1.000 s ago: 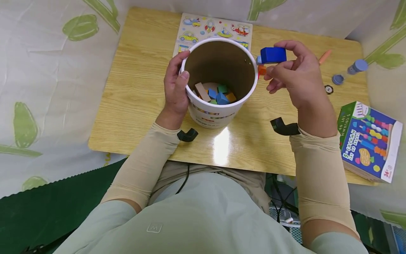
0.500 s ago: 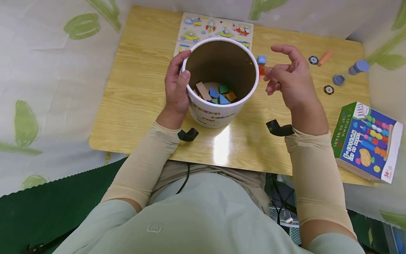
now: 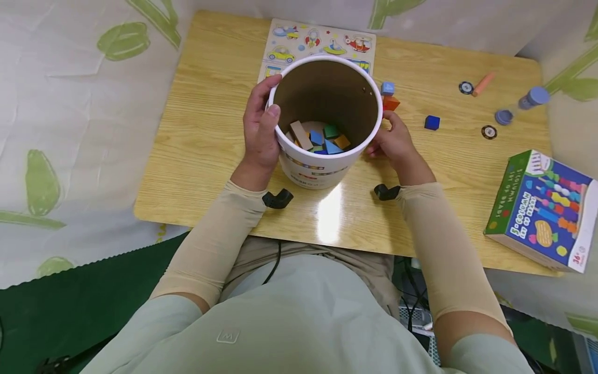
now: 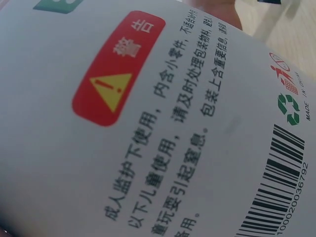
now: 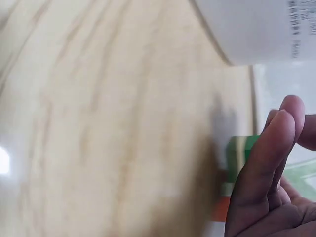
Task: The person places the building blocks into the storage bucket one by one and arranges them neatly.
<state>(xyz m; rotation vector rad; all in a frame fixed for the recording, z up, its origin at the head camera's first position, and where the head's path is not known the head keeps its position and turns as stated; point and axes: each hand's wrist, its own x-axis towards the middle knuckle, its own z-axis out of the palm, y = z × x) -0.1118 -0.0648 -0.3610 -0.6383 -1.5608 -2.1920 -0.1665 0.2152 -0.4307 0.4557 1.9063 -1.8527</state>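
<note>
My left hand [image 3: 261, 124] grips the rim of a white bucket [image 3: 308, 174] on its left side, thumb on the near side. Inside, several blocks lie at the bottom, among them a tan block [image 3: 301, 135], a green block [image 3: 330, 131] and a light blue triangular block [image 3: 333, 147]. My right hand [image 3: 396, 148] is low at the bucket's right side, its fingertips partly hidden behind it. In the right wrist view the fingers [image 5: 266, 158] extend beside a green block [image 5: 234, 158], with nothing visible pinched between them. The left wrist view shows only the bucket's printed wall [image 4: 163, 138].
Right of the bucket are a light blue cube [image 3: 388, 88], an orange block [image 3: 390, 103] and a dark blue cube [image 3: 432, 122]. Further right are two round discs, an orange stick [image 3: 483, 84], a sand timer [image 3: 534, 97] and a bead-set box [image 3: 542, 208]. A picture board [image 3: 322, 39] lies behind.
The dark blue block earlier at my right fingers has left them; a dark blue piece now shows in the bucket. My right hand has moved down and left. The left hand stays put.
</note>
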